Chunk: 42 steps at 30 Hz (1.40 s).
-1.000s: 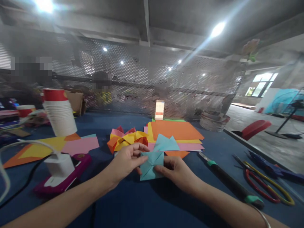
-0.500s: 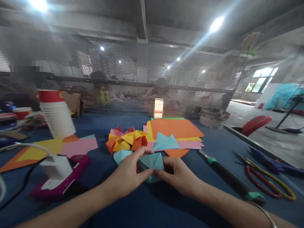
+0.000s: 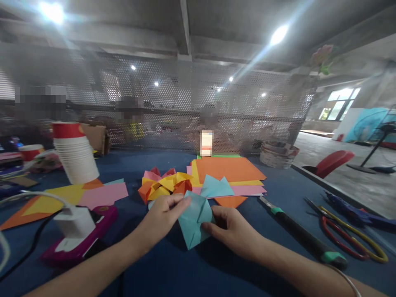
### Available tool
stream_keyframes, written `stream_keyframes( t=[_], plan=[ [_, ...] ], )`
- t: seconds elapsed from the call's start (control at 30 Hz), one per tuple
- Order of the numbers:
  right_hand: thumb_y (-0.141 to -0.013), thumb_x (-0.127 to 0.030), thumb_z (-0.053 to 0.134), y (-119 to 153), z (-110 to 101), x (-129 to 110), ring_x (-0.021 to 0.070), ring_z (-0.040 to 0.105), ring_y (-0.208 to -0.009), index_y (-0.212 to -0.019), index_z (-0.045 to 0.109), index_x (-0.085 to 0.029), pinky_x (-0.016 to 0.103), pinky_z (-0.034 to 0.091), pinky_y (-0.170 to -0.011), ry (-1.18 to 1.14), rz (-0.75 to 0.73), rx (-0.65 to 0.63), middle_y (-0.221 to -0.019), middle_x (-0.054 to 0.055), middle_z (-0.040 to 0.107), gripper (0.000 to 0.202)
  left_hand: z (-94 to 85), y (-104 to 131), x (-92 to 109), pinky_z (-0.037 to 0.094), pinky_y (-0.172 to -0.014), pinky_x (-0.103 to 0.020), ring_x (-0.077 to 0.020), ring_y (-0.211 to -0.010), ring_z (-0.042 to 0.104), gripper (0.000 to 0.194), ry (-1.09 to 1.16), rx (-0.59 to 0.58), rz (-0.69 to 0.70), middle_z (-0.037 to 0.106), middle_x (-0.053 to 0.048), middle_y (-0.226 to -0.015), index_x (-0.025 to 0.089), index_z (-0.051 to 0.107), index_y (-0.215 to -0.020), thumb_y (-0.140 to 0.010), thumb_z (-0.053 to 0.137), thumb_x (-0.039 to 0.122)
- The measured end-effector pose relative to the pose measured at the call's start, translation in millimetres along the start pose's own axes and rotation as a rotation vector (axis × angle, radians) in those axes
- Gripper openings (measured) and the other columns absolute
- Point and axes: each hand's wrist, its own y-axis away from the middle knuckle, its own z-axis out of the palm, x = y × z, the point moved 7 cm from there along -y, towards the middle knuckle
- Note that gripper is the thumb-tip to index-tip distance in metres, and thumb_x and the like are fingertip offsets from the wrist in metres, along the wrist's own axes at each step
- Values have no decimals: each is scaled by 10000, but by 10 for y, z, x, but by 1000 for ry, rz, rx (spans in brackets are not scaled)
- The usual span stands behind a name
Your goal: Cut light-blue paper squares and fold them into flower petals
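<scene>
A folded piece of teal paper (image 3: 194,225) is held between both hands above the blue table, one corner pointing toward me. My left hand (image 3: 165,214) pinches its upper left edge between thumb and fingers. On the paper's right side, the thumb and fingers of my right hand (image 3: 230,227) grip it. Just beyond are folded yellow, orange and pink paper pieces (image 3: 165,183). Behind the paper in my hands lies a light blue folded piece (image 3: 216,186), resting on the stacked sheets. Another light blue piece is mostly hidden behind my left hand.
Orange sheets (image 3: 229,169) top a coloured stack. At right lie a black-handled cutter (image 3: 303,231), red-and-yellow-handled scissors (image 3: 346,239) and a basket (image 3: 278,154). At left stand stacked paper cups (image 3: 76,159), a magenta power strip (image 3: 105,220) and loose sheets (image 3: 102,194).
The teal paper has opened out and tilted, its lower corner now pointing toward me. My left hand has shifted slightly left and up to its upper edge. My right hand stays on the right side.
</scene>
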Motion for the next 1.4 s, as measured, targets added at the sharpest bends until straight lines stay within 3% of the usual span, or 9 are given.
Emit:
stream_keyframes(
  t=[0.13,0.4,0.5,0.7,0.8,0.9,1.03,1.17,1.4],
  plan=[
    [-827,-304,554,7,-13,-23,110,410,-622,-748,560,-149,208,346,-540,63,0,10,-668,-27,460,174,51,6,-81,426,-581,-259,-158,-589,523,318,139,-32,-123,564,-4,-599,166,557,-582,-815,507,375],
    [-804,-286,550,34,-5,-37,96,371,-576,-700,519,-160,203,297,-494,148,39,0,-624,-44,405,167,84,-17,-18,449,-671,-257,-177,-741,577,257,134,-118,18,650,-19,-789,163,659,-858,-801,622,411],
    [-801,-282,553,45,15,-46,91,365,-569,-687,503,-163,200,287,-486,179,32,-25,-615,-49,396,172,89,-12,-1,417,-610,-226,-141,-668,539,278,143,-117,22,614,-2,-716,158,666,-757,-821,604,421],
    [-796,-260,549,46,1,-96,85,346,-550,-644,451,-176,201,272,-475,200,8,-11,-596,-56,380,199,122,15,-115,382,-524,-220,-110,-526,480,403,351,-88,-178,563,15,-580,153,592,-617,-836,561,489],
    [-790,-272,556,31,-32,-69,91,363,-554,-652,493,-171,199,293,-480,138,27,29,-599,-49,403,182,18,-25,-89,436,-639,-242,-148,-685,567,313,263,2,-90,639,-4,-766,177,655,-845,-848,553,472],
    [-791,-310,573,0,-86,-32,119,458,-614,-711,567,-163,208,365,-543,-8,22,87,-648,-24,512,167,-102,-58,-36,454,-742,-282,-192,-870,588,324,136,97,29,638,-35,-987,209,583,-1100,-888,493,438],
    [-806,-345,568,-40,-140,26,168,547,-725,-801,613,-163,243,432,-647,-181,18,119,-724,0,594,188,-141,-23,84,444,-819,-305,-209,-1014,537,242,-105,151,185,566,-46,-1152,240,554,-1096,-919,453,370],
    [-820,-323,565,-48,-159,46,183,567,-777,-856,621,-160,271,454,-708,-242,4,119,-768,10,616,176,32,98,262,394,-925,-344,-219,-1067,491,257,-370,8,338,516,-39,-1147,289,529,-1172,-938,422,299],
    [-817,-304,561,-37,-194,42,143,511,-684,-784,610,-152,240,424,-635,-112,-25,162,-723,-5,583,163,161,177,273,387,-938,-408,-269,-1098,452,268,-502,-122,294,444,-63,-1156,282,502,-1164,-912,461,367]
  ],
)
